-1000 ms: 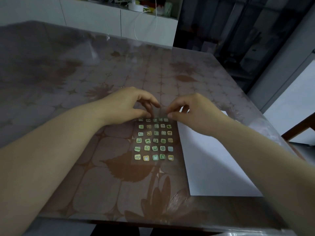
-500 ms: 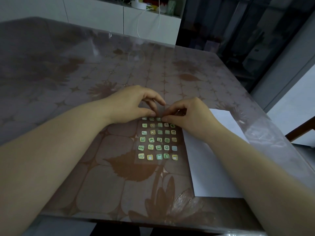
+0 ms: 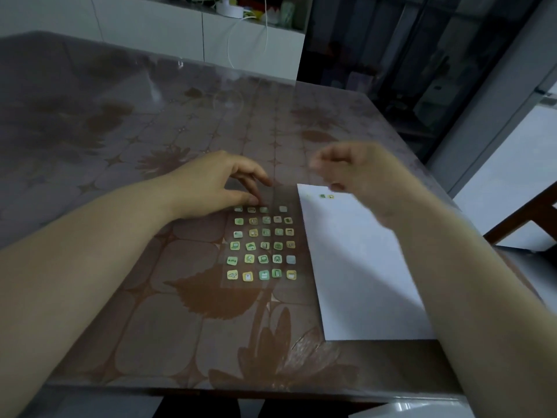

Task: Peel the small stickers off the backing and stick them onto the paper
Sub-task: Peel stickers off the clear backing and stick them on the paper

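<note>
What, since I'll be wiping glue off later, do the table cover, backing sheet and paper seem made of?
Table cover: clear, glossy soft plastic, likely vinyl, over a brown floral print; it mirrors the room light. Backing sheet: transparent film; the floral print shows through between the stickers. Paper: plain matte white sheet, no sheen.

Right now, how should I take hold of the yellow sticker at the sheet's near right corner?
Lift its right edge with a fingernail, coming from the paper side. The yellow sticker lies flat on the clear backing, last in its row, so that edge has no neighbour.
</note>
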Demonstrator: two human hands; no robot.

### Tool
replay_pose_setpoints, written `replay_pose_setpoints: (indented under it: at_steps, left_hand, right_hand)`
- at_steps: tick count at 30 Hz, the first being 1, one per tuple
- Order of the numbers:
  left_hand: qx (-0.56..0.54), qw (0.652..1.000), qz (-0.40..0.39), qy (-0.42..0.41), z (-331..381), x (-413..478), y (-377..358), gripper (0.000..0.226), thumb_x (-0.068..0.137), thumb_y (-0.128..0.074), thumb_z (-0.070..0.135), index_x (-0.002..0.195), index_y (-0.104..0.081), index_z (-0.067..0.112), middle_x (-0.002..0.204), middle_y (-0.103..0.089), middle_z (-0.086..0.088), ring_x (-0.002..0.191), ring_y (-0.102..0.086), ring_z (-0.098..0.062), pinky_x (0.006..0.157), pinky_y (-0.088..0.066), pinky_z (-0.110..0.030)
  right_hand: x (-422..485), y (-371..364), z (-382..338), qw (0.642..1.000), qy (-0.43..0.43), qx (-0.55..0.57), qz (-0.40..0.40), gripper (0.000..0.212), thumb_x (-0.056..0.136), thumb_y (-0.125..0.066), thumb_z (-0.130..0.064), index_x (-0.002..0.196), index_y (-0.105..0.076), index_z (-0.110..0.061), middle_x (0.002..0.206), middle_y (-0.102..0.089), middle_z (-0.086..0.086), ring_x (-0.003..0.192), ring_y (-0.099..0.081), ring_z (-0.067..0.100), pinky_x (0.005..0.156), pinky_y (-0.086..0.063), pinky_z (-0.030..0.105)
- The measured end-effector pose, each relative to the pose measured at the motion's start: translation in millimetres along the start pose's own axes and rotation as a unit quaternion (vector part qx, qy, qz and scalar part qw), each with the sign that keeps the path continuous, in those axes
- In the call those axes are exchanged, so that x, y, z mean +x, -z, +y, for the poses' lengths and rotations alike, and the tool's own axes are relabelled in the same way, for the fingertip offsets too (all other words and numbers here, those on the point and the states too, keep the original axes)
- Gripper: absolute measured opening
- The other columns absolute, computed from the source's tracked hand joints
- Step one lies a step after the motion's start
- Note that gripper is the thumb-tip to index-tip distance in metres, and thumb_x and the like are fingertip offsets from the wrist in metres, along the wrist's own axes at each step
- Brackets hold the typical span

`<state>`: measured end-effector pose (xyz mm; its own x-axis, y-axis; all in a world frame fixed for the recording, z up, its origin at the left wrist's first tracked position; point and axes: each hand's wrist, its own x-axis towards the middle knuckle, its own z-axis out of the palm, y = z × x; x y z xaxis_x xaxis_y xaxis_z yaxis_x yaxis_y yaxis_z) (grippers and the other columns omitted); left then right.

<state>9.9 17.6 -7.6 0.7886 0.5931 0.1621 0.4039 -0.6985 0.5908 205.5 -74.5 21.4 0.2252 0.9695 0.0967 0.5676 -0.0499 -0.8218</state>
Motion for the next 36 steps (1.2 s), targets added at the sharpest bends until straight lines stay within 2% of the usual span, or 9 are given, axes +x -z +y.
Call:
replay_pose_setpoints:
  at_steps: [2, 4, 7, 9, 13, 20, 26, 32, 36]
  left_hand:
    - [0.001, 1.0, -0.004, -0.001, 0, 0, 0, 0.029, 0.08, -0.067, 0.021, 0.1, -0.059, 0.041, 0.083, -0.069, 0.022, 0.092, -0.056, 0.015, 0.088, -0.032, -0.008]
    - [-0.004, 1.0, -0.007, -0.003, 1, 0, -1, 0.028, 0.08, -0.067, 0.021, 0.1, -0.061, 0.04, 0.084, -0.07, 0.024, 0.09, -0.056, 0.016, 0.087, -0.031, -0.007]
    - [-0.011, 1.0, -0.009, -0.007, 2, 0, -2, 0.027, 0.079, -0.068, 0.021, 0.1, -0.063, 0.036, 0.088, -0.068, 0.028, 0.089, -0.057, 0.016, 0.084, -0.031, -0.005]
    - [-0.015, 1.0, -0.004, -0.011, 1, 0, -2, 0.027, 0.079, -0.068, 0.019, 0.101, -0.064, 0.034, 0.088, -0.068, 0.027, 0.088, -0.058, 0.015, 0.079, -0.032, 0.001]
    - [-0.012, 1.0, 0.001, -0.007, -1, 0, -2, 0.027, 0.079, -0.069, 0.019, 0.1, -0.065, 0.034, 0.088, -0.068, 0.027, 0.087, -0.059, 0.013, 0.076, -0.029, 0.007]
    - [-0.01, 1.0, 0.001, -0.019, 2, 1, -4, 0.026, 0.078, -0.069, 0.019, 0.099, -0.065, 0.034, 0.086, -0.068, 0.028, 0.09, -0.059, 0.013, 0.079, -0.029, 0.005]
    - [-0.011, 1.0, 0.003, -0.02, 2, 0, -4, 0.026, 0.078, -0.069, 0.019, 0.098, -0.065, 0.035, 0.087, -0.068, 0.029, 0.09, -0.059, 0.013, 0.078, -0.031, 0.005]
    - [-0.004, 1.0, 0.004, -0.029, 1, 1, -5, 0.027, 0.077, -0.07, 0.02, 0.098, -0.064, 0.035, 0.088, -0.068, 0.028, 0.091, -0.058, 0.013, 0.08, -0.028, 0.006]
    - [-0.002, 0.999, 0.011, -0.031, 1, 2, -7, 0.026, 0.076, -0.07, 0.021, 0.099, -0.065, 0.034, 0.09, -0.067, 0.026, 0.092, -0.058, 0.011, 0.078, -0.03, 0.005]
  right_hand:
    - [2, 38, 1, 0.999, -0.034, -0.001, 0.0, 0.009, 0.084, -0.066, -0.018, 0.075, -0.068, -0.02, 0.066, -0.056, -0.001, 0.061, -0.048, 0.008, 0.07, -0.045, 0.022]
    - [5, 63, 10, 0.993, -0.084, -0.079, -0.013, 0.005, 0.08, -0.069, -0.022, 0.082, -0.071, -0.018, 0.076, -0.062, 0.005, 0.069, -0.054, 0.012, 0.077, -0.05, 0.027]
    - [10, 62, 29, 0.979, -0.134, -0.152, -0.039, 0.011, 0.081, -0.069, -0.024, 0.089, -0.071, -0.018, 0.083, -0.066, 0.0, 0.071, -0.057, 0.01, 0.069, -0.05, 0.019]
    - [11, 49, 39, 0.982, -0.131, -0.13, -0.043, 0.005, 0.081, -0.068, -0.022, 0.085, -0.07, -0.018, 0.076, -0.061, -0.002, 0.065, -0.051, 0.01, 0.059, -0.044, 0.016]
    - [14, 35, 51, 0.984, -0.119, -0.133, -0.002, 0.014, 0.08, -0.07, -0.024, 0.088, -0.073, -0.013, 0.076, -0.062, 0.001, 0.065, -0.049, 0.01, 0.061, -0.04, 0.021]
    - [16, 30, 53, 0.988, -0.099, -0.12, 0.013, 0.011, 0.08, -0.07, -0.021, 0.086, -0.073, -0.012, 0.077, -0.063, 0.0, 0.067, -0.051, 0.008, 0.06, -0.039, 0.017]
    - [19, 31, 55, 0.989, -0.087, -0.118, 0.013, 0.005, 0.08, -0.07, -0.02, 0.082, -0.072, -0.016, 0.072, -0.058, -0.018, 0.068, -0.05, 0.0, 0.06, -0.034, 0.014]
    - [18, 29, 54, 0.989, -0.104, -0.102, 0.031, 0.002, 0.076, -0.073, -0.018, 0.076, -0.072, -0.018, 0.064, -0.059, -0.014, 0.061, -0.05, 0.0, 0.056, -0.035, 0.013]
    - [22, 30, 53, 0.985, -0.144, -0.08, 0.043, 0.01, 0.072, -0.076, -0.014, 0.078, -0.068, -0.014, 0.064, -0.054, -0.014, 0.058, -0.048, 0.004, 0.056, -0.036, 0.018]
